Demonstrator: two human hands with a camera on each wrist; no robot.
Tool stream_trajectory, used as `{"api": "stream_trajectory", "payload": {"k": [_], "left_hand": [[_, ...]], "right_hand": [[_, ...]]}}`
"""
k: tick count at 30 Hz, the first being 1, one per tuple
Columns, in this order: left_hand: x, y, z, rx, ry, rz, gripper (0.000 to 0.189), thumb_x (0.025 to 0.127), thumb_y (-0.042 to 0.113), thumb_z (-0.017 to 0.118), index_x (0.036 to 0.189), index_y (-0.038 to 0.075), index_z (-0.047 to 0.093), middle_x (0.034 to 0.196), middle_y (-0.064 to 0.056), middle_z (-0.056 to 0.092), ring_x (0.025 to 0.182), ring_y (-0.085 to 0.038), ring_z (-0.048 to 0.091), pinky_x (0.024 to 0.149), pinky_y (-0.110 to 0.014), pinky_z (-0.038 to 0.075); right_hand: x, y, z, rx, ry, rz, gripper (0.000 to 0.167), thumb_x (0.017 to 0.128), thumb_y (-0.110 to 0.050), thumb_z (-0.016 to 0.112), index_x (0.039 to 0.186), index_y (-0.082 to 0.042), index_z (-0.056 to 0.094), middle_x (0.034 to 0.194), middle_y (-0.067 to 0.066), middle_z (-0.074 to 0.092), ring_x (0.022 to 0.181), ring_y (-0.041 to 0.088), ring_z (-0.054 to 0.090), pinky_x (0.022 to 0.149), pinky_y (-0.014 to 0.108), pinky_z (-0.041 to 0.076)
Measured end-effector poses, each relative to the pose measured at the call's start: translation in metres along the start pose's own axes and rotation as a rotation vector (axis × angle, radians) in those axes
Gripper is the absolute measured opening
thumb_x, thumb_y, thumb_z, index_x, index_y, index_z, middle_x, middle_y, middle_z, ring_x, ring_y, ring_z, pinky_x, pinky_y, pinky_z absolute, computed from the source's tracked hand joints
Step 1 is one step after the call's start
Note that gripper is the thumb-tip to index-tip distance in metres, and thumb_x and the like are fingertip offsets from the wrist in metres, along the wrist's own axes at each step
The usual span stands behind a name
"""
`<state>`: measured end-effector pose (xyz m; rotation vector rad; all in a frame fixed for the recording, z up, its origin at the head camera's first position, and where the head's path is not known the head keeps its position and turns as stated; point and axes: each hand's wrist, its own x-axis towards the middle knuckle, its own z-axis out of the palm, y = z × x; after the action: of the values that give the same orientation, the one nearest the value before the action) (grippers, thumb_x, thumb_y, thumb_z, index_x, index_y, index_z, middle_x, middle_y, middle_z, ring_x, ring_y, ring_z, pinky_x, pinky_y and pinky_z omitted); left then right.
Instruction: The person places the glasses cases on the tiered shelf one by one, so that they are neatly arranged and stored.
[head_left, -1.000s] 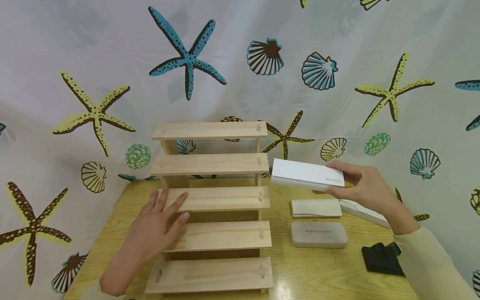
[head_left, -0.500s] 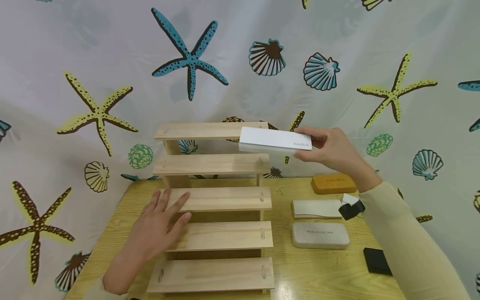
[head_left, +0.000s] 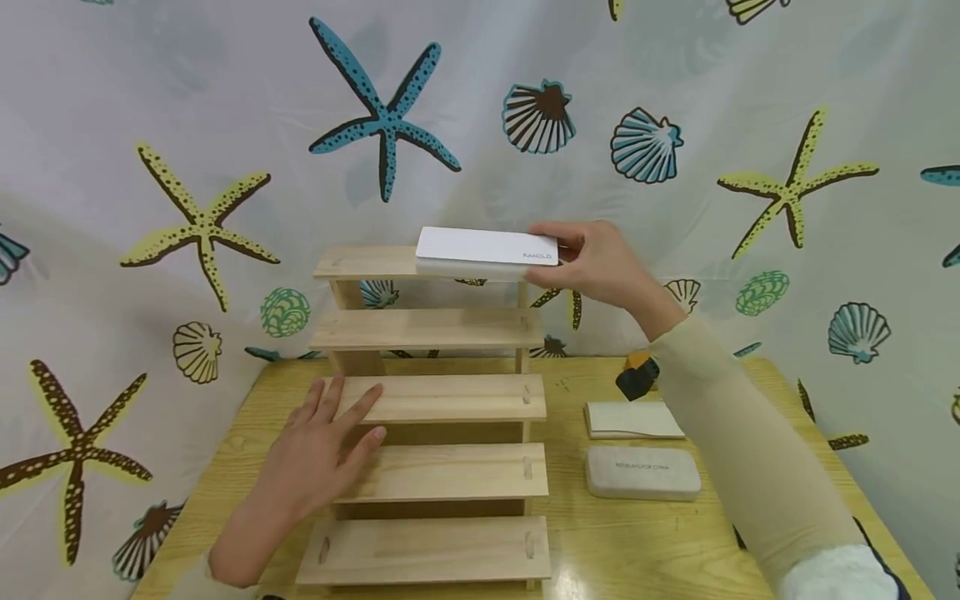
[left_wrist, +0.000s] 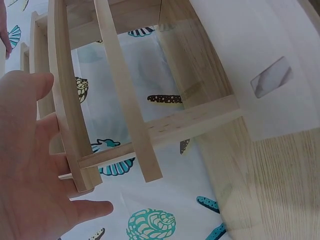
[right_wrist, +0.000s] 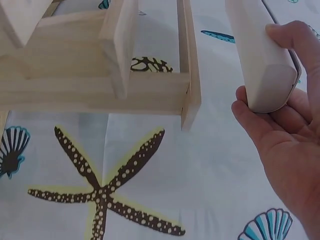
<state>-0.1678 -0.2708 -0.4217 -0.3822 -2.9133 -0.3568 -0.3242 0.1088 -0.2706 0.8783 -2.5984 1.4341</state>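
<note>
A stepped wooden rack with several plank shelves stands on the table. My left hand rests on the left end of its middle shelf, fingers spread; in the left wrist view the hand lies along a plank's edge. At the top shelf, my right hand grips the right end of a white, lettered case between thumb and fingers. The right wrist view shows the case apart from the rack, its rounded end in the right hand.
Right of the rack lie a pale flap-front case and a grey-white lettered case on the wooden table. An orange case is mostly hidden behind the right sleeve. A patterned cloth hangs behind.
My right hand has carried the white case left and upward, from beside the rack to its top shelf. The left hand has stayed on the middle shelf.
</note>
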Motion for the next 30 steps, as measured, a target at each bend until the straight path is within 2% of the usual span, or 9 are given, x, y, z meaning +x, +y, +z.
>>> {"api": "stream_trajectory", "payload": {"k": [6,11,15,24,30], "left_hand": [[0.000,0.000,0.001,0.009,0.003,0.006,0.062,0.109,0.056,0.046,0.165,0.030,0.038,0.169,-0.032,0.027,0.154,-0.061,0.023,0.111,-0.080,0.035],[0.000,0.000,0.001,0.012,0.009,0.009,0.062,0.109,0.055,0.047,0.165,0.030,0.039,0.169,-0.032,0.027,0.154,-0.061,0.024,0.111,-0.079,0.035],[0.000,0.000,0.001,0.014,0.018,0.012,0.062,0.109,0.055,0.047,0.165,0.030,0.039,0.169,-0.032,0.028,0.154,-0.060,0.025,0.111,-0.080,0.036],[-0.001,-0.001,-0.001,0.017,0.003,0.006,0.062,0.109,0.056,0.046,0.165,0.030,0.038,0.169,-0.032,0.026,0.154,-0.060,0.024,0.112,-0.079,0.035],[0.000,0.000,-0.002,0.017,0.003,0.009,0.061,0.110,0.055,0.046,0.165,0.030,0.038,0.169,-0.032,0.027,0.155,-0.060,0.024,0.112,-0.079,0.036]], "right_hand": [[0.019,-0.009,0.017,0.024,-0.028,-0.015,0.056,0.090,-0.021,0.085,0.143,-0.015,0.068,0.132,0.008,0.072,0.106,0.021,0.069,0.080,0.023,0.057],[0.037,-0.014,0.029,-0.005,-0.036,-0.013,0.056,0.089,-0.026,0.085,0.142,-0.016,0.069,0.129,0.007,0.073,0.103,0.020,0.067,0.080,0.027,0.055],[0.050,-0.016,0.039,0.016,-0.049,-0.029,0.056,0.089,-0.024,0.086,0.141,-0.012,0.069,0.127,0.009,0.073,0.103,0.021,0.067,0.083,0.027,0.055],[0.072,-0.018,0.066,0.031,-0.098,-0.050,0.051,0.090,-0.024,0.085,0.137,-0.012,0.071,0.120,0.009,0.073,0.096,0.020,0.064,0.074,0.027,0.056],[0.083,-0.017,0.075,0.020,-0.094,-0.034,0.054,0.091,-0.025,0.084,0.140,-0.010,0.069,0.120,0.009,0.074,0.100,0.021,0.066,0.078,0.027,0.054]]}}
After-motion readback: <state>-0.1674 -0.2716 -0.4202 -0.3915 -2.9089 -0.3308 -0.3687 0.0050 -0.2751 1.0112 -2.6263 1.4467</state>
